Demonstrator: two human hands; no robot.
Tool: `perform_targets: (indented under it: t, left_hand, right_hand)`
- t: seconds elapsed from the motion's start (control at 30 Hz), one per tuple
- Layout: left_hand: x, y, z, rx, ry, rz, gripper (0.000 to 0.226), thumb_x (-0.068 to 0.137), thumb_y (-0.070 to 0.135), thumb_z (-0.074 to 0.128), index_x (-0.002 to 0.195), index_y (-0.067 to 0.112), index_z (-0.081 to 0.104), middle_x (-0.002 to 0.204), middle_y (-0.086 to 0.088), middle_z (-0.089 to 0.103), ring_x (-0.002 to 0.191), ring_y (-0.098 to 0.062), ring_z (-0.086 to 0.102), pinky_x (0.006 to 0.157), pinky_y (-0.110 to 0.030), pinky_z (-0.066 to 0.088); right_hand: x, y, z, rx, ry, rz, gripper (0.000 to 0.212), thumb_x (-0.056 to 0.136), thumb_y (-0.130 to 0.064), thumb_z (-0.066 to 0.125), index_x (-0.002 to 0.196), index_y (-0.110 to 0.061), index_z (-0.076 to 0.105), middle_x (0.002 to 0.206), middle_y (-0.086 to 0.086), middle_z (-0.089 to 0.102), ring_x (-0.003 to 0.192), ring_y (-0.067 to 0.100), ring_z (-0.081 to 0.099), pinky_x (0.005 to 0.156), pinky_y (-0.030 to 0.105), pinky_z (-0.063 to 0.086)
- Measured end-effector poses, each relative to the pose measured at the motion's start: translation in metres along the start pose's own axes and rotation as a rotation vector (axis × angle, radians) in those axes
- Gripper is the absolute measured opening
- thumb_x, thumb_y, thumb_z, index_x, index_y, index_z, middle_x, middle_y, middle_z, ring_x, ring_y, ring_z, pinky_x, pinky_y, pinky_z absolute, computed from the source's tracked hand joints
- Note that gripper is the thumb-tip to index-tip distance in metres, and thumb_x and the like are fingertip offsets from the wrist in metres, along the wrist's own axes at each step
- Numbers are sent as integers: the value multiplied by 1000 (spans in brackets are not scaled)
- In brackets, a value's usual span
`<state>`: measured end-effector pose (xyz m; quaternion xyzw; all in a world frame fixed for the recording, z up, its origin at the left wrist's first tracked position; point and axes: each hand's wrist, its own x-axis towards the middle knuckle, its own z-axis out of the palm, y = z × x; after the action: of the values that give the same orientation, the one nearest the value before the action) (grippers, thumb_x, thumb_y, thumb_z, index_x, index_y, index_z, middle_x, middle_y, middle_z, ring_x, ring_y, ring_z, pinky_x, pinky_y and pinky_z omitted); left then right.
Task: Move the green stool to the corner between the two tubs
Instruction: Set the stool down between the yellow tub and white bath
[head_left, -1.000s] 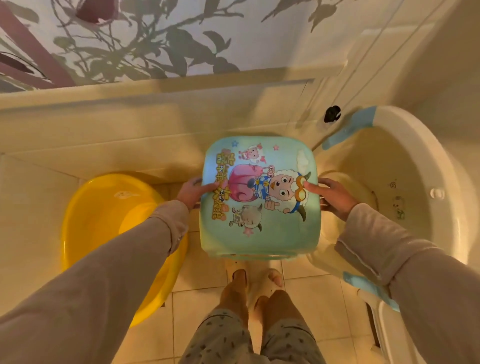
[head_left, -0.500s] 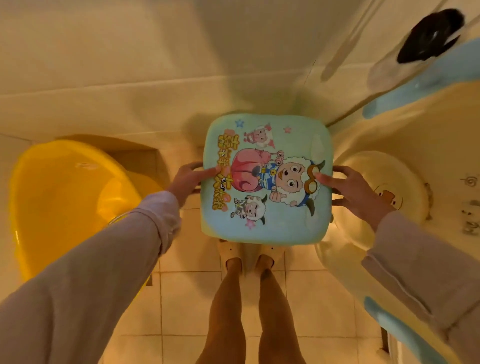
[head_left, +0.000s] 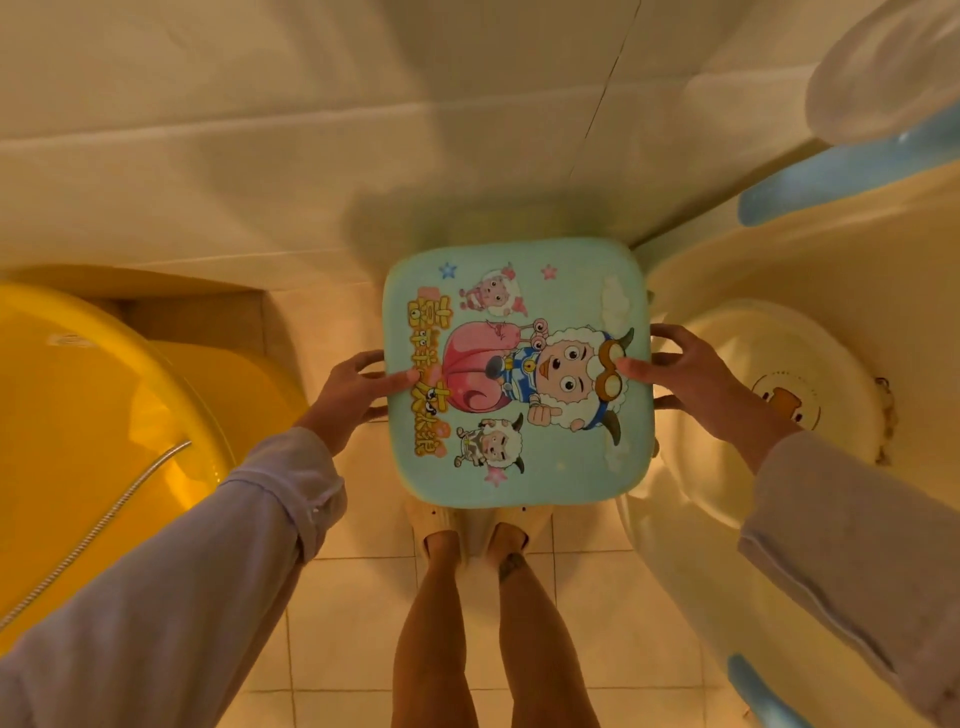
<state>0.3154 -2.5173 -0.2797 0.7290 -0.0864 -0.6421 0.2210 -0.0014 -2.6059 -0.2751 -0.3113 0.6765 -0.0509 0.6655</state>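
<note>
- While I look straight down, I have the green stool (head_left: 517, 371) held between both hands, its printed seat facing up at me and its far edge close to the wall (head_left: 260, 156).
- My left hand (head_left: 358, 397) grasps the stool's left edge: the thumb lies on top of the seat and the fingers (head_left: 370, 359) curl under the rim, so the seat is pinched and cannot tip.
- My right hand (head_left: 701, 384) mirrors it on the right edge, thumb on the picture and fingers wrapped below; holding opposite sides keeps the seat level.
- The stool sits in the gap between the yellow tub (head_left: 104, 415) on my left and the cream tub (head_left: 779, 364) on my right, just beside the cream tub's rim and clear of the yellow one.
- I cannot tell whether the legs are on the floor (head_left: 353, 597) yet, because the seat hides them; the shadow on the wall suggests it is near its place.
- My feet (head_left: 470, 540) stand just behind the stool's near edge, so I am leaning in over it.
- I judge the task is nearly done: what remains is to settle it square into the corner and let go.
- The risk is knocking the cream tub with the right side, as that gap looks tight.
</note>
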Motion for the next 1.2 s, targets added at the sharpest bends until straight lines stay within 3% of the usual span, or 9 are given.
perform_targets:
  t: [0.3, 0.53, 0.67, 0.83, 0.93, 1.07, 1.13, 1.2]
  left_hand:
    - [-5, -2, 7, -26, -54, -34, 57, 79, 6, 66, 131, 7, 44, 93, -6, 67, 98, -30, 61, 79, -43, 53]
    - [-1, -9, 8, -56, -57, -25, 54, 79, 5, 65, 129, 8, 46, 91, -5, 67, 85, -20, 65, 69, -38, 53]
    - [1, -9, 7, -40, -70, -1, 53, 79, 9, 66, 128, 9, 47, 93, -4, 68, 86, -19, 65, 68, -37, 54]
    - [2, -8, 8, -36, -65, -15, 53, 78, 9, 66, 128, 10, 47, 92, -5, 67, 85, -20, 65, 70, -39, 54]
    - [7, -9, 6, 9, -66, -4, 55, 78, 12, 67, 129, 9, 46, 92, -2, 67, 85, -18, 65, 69, -36, 54]
    - [5, -10, 10, 243, 2, 61, 56, 82, 30, 62, 132, 13, 45, 106, -1, 62, 98, -21, 58, 82, -34, 45]
    - [-2, -12, 18, 342, 76, 125, 54, 84, 38, 57, 131, 13, 47, 111, -4, 62, 97, -21, 57, 78, -28, 42]
    - [-12, -13, 28, 360, 169, 136, 55, 85, 39, 55, 129, 9, 48, 120, -10, 62, 105, -28, 59, 82, -31, 44]
  right_hand:
    - [-8, 10, -6, 79, -21, 25, 64, 73, -4, 70, 131, -9, 44, 121, 24, 61, 96, 33, 61, 69, 39, 53]
    - [-7, 17, -5, 84, 0, 8, 67, 74, -5, 70, 134, -10, 42, 119, 21, 62, 98, 34, 62, 81, 46, 52]
    - [-5, 16, -6, 104, -18, -6, 65, 74, -5, 69, 134, -10, 42, 112, 17, 62, 83, 24, 64, 63, 36, 52]
    - [-6, 21, -4, 131, 12, -41, 64, 74, -6, 70, 133, -13, 44, 101, 11, 66, 79, 19, 65, 59, 34, 52]
    - [-4, 24, -4, 129, 14, -31, 65, 75, -11, 70, 134, -15, 44, 97, 6, 67, 86, 21, 65, 65, 38, 53]
    - [-6, 21, -1, -1, 36, 67, 63, 77, -33, 67, 134, -19, 43, 127, 11, 59, 118, 29, 53, 96, 57, 42]
    - [-15, 21, 8, -56, 101, 63, 62, 80, -41, 61, 133, -16, 43, 130, 10, 56, 117, 27, 52, 93, 47, 43]
    - [-29, 25, 17, -116, 225, 2, 59, 85, -40, 55, 134, -10, 43, 132, 11, 55, 116, 26, 52, 87, 40, 43]
